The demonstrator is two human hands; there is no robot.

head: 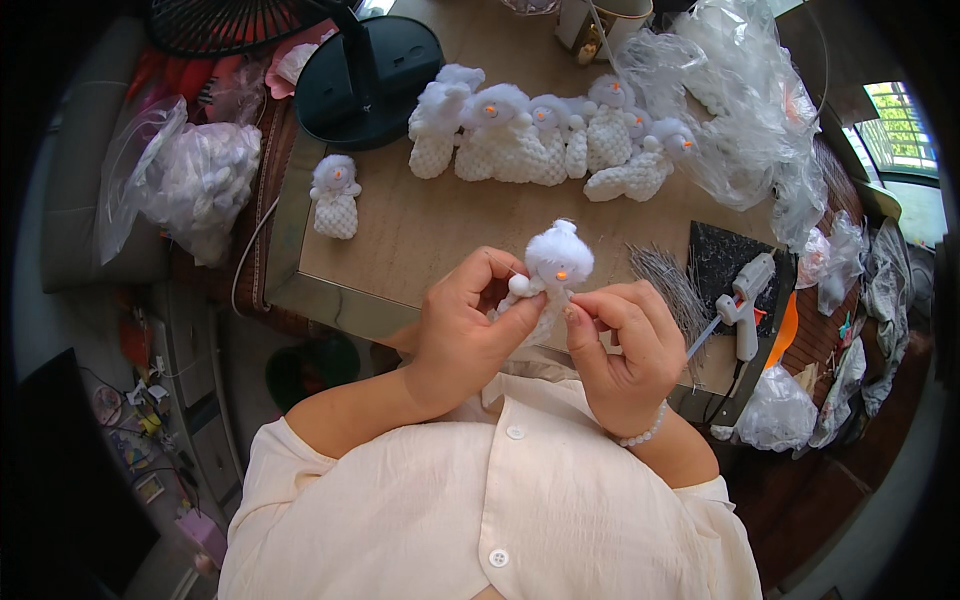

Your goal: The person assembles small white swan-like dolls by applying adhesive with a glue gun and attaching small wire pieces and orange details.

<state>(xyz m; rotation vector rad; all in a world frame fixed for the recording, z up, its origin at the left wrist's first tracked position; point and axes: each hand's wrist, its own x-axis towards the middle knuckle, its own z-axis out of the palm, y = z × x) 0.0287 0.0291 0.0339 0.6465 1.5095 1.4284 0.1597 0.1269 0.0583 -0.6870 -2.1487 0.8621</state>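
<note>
A white crocheted snowman doll (560,264) with a fluffy hat and an orange nose is held upright over the table's near edge. My left hand (480,315) grips its body from the left, beside a small white ball, and a thin wire sticks out near the fingertips. With thumb and forefinger, my right hand (626,334) pinches the doll's right side; what lies between those fingertips is too small to tell. Close to my right hand are a bundle of thin grey wires (667,281) and a glue gun (742,304) on a black mat (712,247).
Several similar snowman dolls (491,139) stand and lie in a row at the back; another doll (336,199) stands alone at the left. A fan base (367,82) is behind it. Clear plastic bags (720,112) crowd the back right, and a filled bag (202,180) lies off the table's left side.
</note>
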